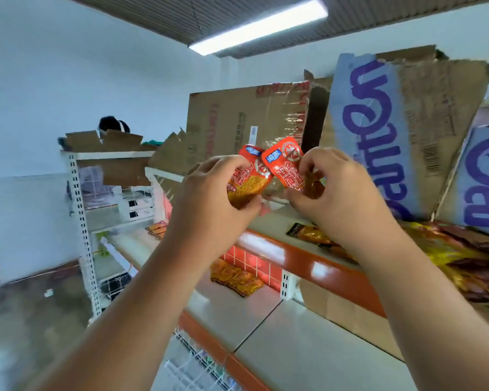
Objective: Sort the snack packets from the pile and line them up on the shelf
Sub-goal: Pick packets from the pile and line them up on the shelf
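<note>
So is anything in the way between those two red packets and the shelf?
Nothing I can see. The left hand holds one packet, the right hand the other packet, above bare shelf. The cardboard stands behind; the pile lies to the right.

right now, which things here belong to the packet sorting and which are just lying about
Job: left hand, left packet, right hand, right packet, packet pile, packet row, shelf.
Lying about: cardboard sheets, white rack.
</note>
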The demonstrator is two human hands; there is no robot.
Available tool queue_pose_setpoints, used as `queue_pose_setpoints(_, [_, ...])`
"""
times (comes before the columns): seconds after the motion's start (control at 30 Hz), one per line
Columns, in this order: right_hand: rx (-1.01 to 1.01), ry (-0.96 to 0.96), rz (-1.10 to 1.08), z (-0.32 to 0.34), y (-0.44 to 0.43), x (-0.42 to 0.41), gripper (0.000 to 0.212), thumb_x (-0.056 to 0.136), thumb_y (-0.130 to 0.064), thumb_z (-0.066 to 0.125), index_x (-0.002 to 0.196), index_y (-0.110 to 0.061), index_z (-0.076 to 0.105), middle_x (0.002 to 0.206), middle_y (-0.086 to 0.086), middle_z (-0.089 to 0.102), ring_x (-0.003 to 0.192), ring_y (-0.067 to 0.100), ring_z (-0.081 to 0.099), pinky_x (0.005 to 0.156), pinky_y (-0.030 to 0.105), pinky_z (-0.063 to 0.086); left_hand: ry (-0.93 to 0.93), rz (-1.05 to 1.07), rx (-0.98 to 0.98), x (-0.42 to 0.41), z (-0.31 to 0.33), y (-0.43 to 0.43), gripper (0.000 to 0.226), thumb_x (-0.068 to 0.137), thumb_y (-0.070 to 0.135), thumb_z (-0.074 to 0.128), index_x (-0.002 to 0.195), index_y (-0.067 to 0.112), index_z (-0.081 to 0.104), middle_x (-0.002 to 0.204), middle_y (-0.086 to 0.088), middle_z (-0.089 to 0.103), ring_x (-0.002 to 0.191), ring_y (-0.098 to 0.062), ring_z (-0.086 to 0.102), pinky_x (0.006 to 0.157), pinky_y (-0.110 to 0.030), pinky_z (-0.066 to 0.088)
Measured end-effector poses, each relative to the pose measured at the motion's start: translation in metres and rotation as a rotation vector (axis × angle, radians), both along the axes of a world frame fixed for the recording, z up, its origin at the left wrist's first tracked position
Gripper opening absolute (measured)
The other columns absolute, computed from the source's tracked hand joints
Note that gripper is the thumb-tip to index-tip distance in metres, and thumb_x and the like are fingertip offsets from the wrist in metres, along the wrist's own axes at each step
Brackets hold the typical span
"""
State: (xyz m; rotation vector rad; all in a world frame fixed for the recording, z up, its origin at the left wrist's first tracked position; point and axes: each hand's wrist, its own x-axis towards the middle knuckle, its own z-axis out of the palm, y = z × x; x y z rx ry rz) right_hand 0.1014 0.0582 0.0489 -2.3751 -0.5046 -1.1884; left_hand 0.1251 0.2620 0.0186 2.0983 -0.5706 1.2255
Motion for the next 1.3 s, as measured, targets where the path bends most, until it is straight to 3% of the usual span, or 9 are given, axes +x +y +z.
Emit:
queue_pose_setpoints(0.1, [0.048, 0.029, 0.057, -0.015, 0.054, 0.032, 0.029, 0.076, -0.026, 0.082, 0.091, -0.021, 0.058, 0.094, -0.007, 0.057, 0.082, 0.012, 0.054, 0.068, 0.021, 0.044, 0.009, 0.038, -0.038, 0.024, -0.015, 0.053, 0.048, 0.075, 0.037, 0.082, 0.119, 0.027, 0.068, 0.117, 0.007, 0.070, 0.101, -0.016, 0.066, 0.083, -0.029, 0.054])
queue_pose_setpoints(0.23, [0.116, 0.080, 0.113, -0.035, 0.128, 0.078, 0.026, 0.077, -0.023, 0.080, 0.089, -0.022, 0.057, 0.092, -0.009, 0.056, 0.080, 0.007, 0.055, 0.070, 0.019, 0.045, 0.056, 0.084, -0.042, 0.060, -0.031, 0.128, 0.046, 0.075, 0.035, 0.083, 0.117, 0.024, 0.069, 0.114, 0.005, 0.070, 0.100, -0.014, 0.063, 0.082, -0.015, 0.043])
queue_pose_setpoints(0.33, [0.176, 0.142, 0.119, -0.051, 0.183, 0.111, 0.025, 0.077, -0.024, 0.079, 0.088, -0.023, 0.056, 0.091, -0.009, 0.056, 0.079, 0.011, 0.057, 0.070, 0.032, 0.049, 0.127, 0.095, -0.050, 0.087, -0.043, 0.185, 0.045, 0.076, 0.038, 0.081, 0.117, 0.026, 0.068, 0.112, 0.007, 0.069, 0.098, -0.011, 0.062, 0.079, -0.009, 0.038])
queue_pose_setpoints(0.53, [0.264, 0.257, 0.113, -0.095, 0.265, 0.166, 0.027, 0.078, -0.027, 0.081, 0.090, -0.028, 0.057, 0.094, -0.007, 0.061, 0.075, 0.004, 0.058, 0.063, 0.020, 0.045, 0.245, 0.108, -0.057, 0.134, -0.080, 0.273, 0.046, 0.078, 0.039, 0.081, 0.120, 0.030, 0.065, 0.113, 0.010, 0.067, 0.101, -0.012, 0.061, 0.087, -0.031, 0.053])
queue_pose_setpoints(0.6, [0.275, 0.325, 0.112, -0.109, 0.282, 0.181, 0.027, 0.080, -0.029, 0.082, 0.093, -0.028, 0.058, 0.099, -0.006, 0.061, 0.075, 0.003, 0.060, 0.062, 0.018, 0.048, 0.296, 0.108, -0.031, 0.147, -0.095, 0.293, 0.046, 0.080, 0.039, 0.080, 0.123, 0.029, 0.065, 0.112, 0.012, 0.066, 0.100, -0.009, 0.058, 0.088, -0.029, 0.051])
queue_pose_setpoints(0.7, [0.259, 0.384, 0.101, -0.127, 0.303, 0.203, 0.027, 0.082, -0.032, 0.081, 0.096, -0.028, 0.058, 0.100, -0.008, 0.059, 0.077, 0.006, 0.062, 0.057, 0.013, 0.047, 0.341, 0.141, -0.032, 0.167, -0.115, 0.313, 0.048, 0.083, 0.038, 0.079, 0.128, 0.028, 0.065, 0.117, 0.010, 0.065, 0.106, -0.009, 0.053, 0.090, -0.026, 0.043])
queue_pose_setpoints(0.83, [0.238, 0.447, 0.090, -0.152, 0.322, 0.238, 0.028, 0.081, -0.035, 0.080, 0.096, -0.032, 0.056, 0.100, -0.009, 0.058, 0.081, 0.010, 0.063, 0.067, 0.036, 0.057, 0.429, 0.143, -0.043, 0.198, -0.139, 0.328, 0.052, 0.084, 0.041, 0.077, 0.133, 0.032, 0.061, 0.120, 0.011, 0.061, 0.109, -0.011, 0.055, 0.097, -0.031, 0.051])
queue_pose_setpoints(1.1, [0.182, 0.543, 0.050, -0.199, 0.339, 0.334, 0.033, 0.080, -0.048, 0.075, 0.098, -0.032, 0.051, 0.099, -0.010, 0.052, 0.083, 0.007, 0.054, 0.066, 0.028, 0.045, 0.445, 0.136, 0.045, 0.291, -0.174, 0.344, 0.048, 0.084, 0.039, 0.073, 0.129, 0.031, 0.060, 0.121, 0.017, 0.061, 0.104, -0.002, 0.047, 0.091, -0.019, 0.042])
queue_pose_setpoints(1.3, [0.152, 0.640, 0.026, -0.224, 0.336, 0.417, 0.034, 0.080, -0.051, 0.073, 0.094, -0.034, 0.047, 0.095, -0.012, 0.049, 0.079, 0.005, 0.051, 0.065, 0.028, 0.043, 0.528, 0.176, 0.100, 0.380, -0.199, 0.346, 0.050, 0.082, 0.044, 0.069, 0.129, 0.033, 0.058, 0.121, 0.014, 0.059, 0.106, -0.009, 0.052, 0.090, -0.027, 0.047])
